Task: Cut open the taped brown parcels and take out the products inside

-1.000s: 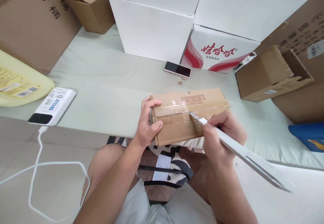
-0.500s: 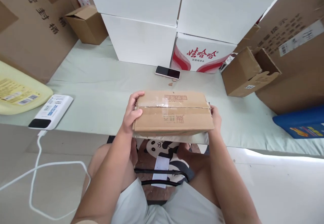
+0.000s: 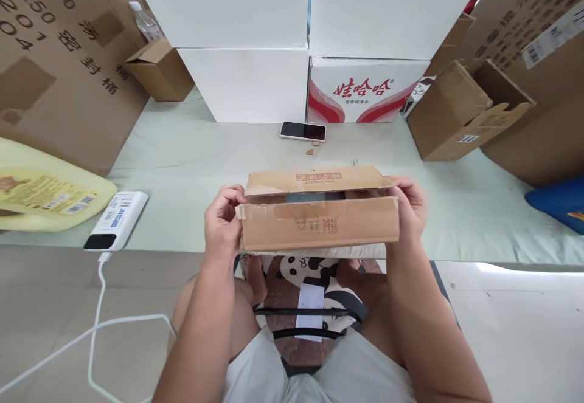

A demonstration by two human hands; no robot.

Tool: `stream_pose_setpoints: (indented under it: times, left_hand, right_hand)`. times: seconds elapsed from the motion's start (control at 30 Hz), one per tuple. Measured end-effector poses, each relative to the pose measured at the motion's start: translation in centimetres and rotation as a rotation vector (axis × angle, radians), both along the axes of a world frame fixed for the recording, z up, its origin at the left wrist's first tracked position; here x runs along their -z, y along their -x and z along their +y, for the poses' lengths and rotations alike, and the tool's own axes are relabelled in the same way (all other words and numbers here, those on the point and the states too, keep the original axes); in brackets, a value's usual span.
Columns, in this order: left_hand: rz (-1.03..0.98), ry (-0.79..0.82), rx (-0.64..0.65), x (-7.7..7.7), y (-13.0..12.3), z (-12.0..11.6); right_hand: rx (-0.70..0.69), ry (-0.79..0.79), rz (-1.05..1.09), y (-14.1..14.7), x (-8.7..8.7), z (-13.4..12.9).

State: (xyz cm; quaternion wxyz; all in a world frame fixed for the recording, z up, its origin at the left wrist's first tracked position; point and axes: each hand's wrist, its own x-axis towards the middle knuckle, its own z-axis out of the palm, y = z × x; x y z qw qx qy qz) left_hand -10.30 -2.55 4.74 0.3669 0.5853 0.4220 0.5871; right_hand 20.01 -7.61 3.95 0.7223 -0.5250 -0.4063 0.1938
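A brown cardboard box (image 3: pixel 283 225) with faded print sits at the front edge of the table, its two top flaps parted along the middle. Through the gap a bluish-grey patch shows; what it is I cannot make out. My left hand (image 3: pixel 224 217) is closed on the box's left end, fingers curled at the flap corner. At the right end, my right hand (image 3: pixel 408 211) grips the other flap corner, slightly blurred. Behind the box lies a phone (image 3: pixel 303 130), screen up, with small brown scraps (image 3: pixel 310 152) beside it.
White boxes (image 3: pixel 241 84) and a red-and-white carton (image 3: pixel 365 90) stand at the back. An open brown box (image 3: pixel 444 117) is to the right, a small brown box (image 3: pixel 164 72) back left. A yellow jug (image 3: pixel 50 190) and a white power bank (image 3: pixel 116 220) with a cable lie left.
The box's top flaps have come apart, and the near flap is raised toward me. My hands have shifted to the flap corners. The view has tilted and moved slightly.
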Motion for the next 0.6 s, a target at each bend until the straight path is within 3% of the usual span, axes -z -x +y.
stream_pose_setpoints:
  times: [0.1,0.2,0.33,0.47,0.6]
  left_hand:
    - [0.113,-0.065,0.019,-1.2,0.1,0.0]
    - [0.171,-0.206,0.057,-2.4,0.3,0.1]
    - [0.347,-0.342,0.308,-3.7,0.5,-0.1]
    - [0.555,-0.286,0.372,-4.5,0.3,-1.4]
    - [0.605,-0.228,0.406,-4.3,0.9,-1.7]
  right_hand:
    - [-0.036,-0.143,-0.105,0.1,-0.6,-0.7]
    - [-0.118,-0.161,-0.142,0.5,-0.5,-1.2]
    - [-0.310,-0.196,-0.277,0.8,-0.8,-1.5]
    - [-0.588,-0.042,-0.566,-0.2,-2.4,-1.9]
    - [-0.705,0.108,-0.654,-0.8,-3.8,-2.3]
